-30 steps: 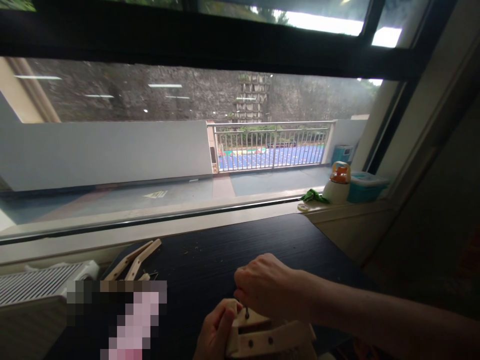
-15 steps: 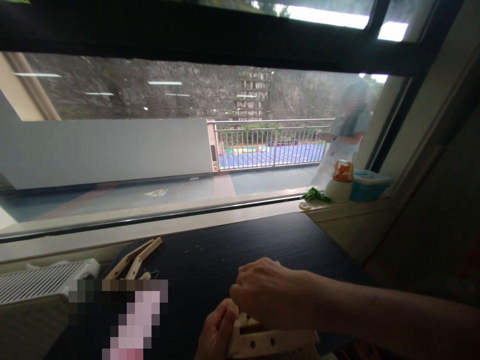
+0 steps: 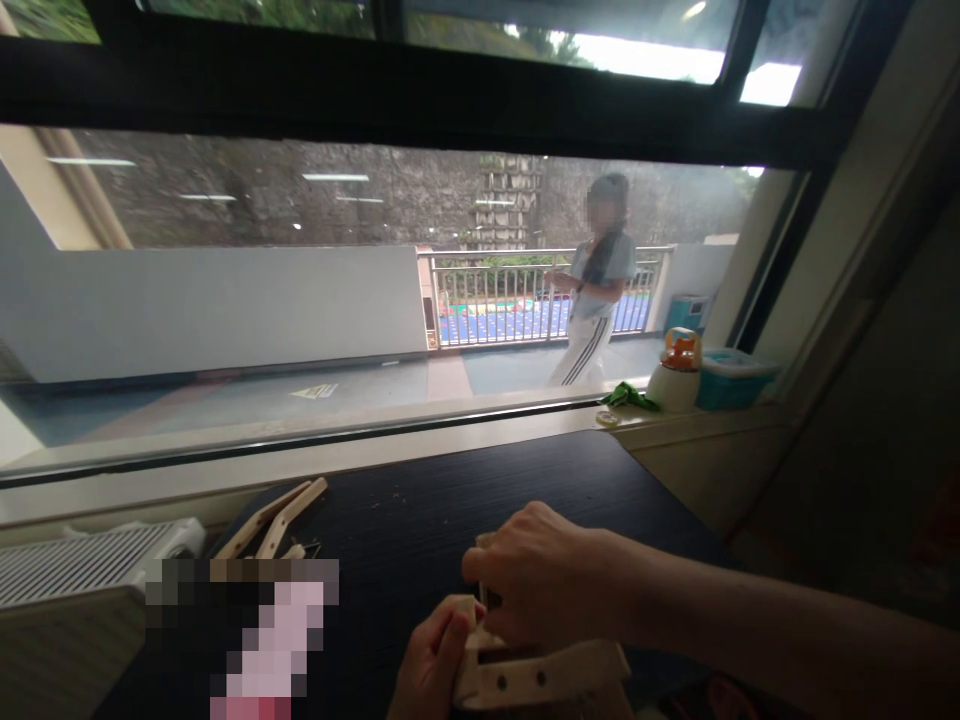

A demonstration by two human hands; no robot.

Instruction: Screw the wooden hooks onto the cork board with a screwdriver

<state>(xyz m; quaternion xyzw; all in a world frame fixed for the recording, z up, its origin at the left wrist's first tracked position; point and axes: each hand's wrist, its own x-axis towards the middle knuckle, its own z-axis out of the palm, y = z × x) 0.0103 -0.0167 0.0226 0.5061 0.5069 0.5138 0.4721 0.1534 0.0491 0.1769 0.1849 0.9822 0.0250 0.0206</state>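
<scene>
A pale wooden frame with dark round holes in its front bar lies low in the view, close to me over the dark table. My left hand is closed around its left end, thumb pressed on the wood. Above the frame, my right hand is curled with the fingers bent down at its far side. What those fingers hold is hidden behind the knuckles and the back of the hand.
Several loose wooden bars lie at the left of the dark table. A white radiator stands left. The sill holds a green cloth, a cream pot and a teal box. Outside walks a person.
My right hand has shifted slightly and turned at the wrist; the left keeps its hold on the frame. Outside the window the person has moved left. The view has tilted up a little.
</scene>
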